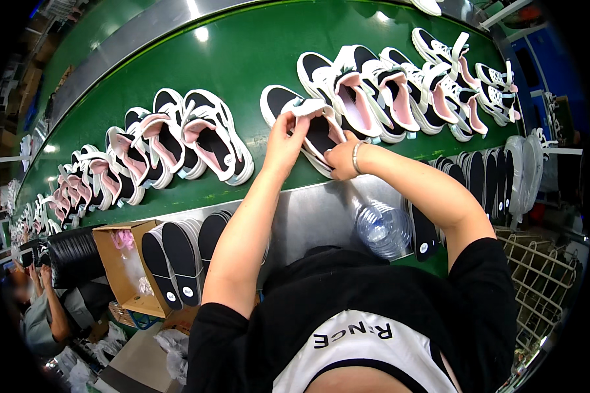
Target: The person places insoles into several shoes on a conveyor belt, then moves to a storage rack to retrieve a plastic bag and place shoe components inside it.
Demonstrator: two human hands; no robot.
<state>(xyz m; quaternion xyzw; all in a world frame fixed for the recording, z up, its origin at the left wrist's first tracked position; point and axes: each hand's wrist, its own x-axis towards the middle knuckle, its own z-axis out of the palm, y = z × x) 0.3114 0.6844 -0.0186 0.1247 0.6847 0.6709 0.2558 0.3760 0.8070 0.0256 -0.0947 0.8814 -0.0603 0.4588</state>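
Observation:
A black and white sneaker [277, 99] with a pale lining sits at the near edge of the green belt, toe pointing away and to the left. My left hand [284, 141] pinches its raised tongue between thumb and fingers. At the heel end, my right hand [343, 159] grips the side of the collar, thumb near the opening; a metal bangle [356, 157] circles that wrist. A dark insole [321, 134] shows inside the shoe. Just to the left stands another sneaker [206, 134], with a dark insole and round white sticker inside.
The green belt [262, 39] carries several pink-lined sneakers [351, 105] on both sides. Banded insole stacks [180, 252] and a cardboard box [128, 298] line the metal ledge [301, 213]. Clear ribbed plastic [381, 228] lies before me. A wire basket [537, 281] stands right; another person [49, 314] works far left.

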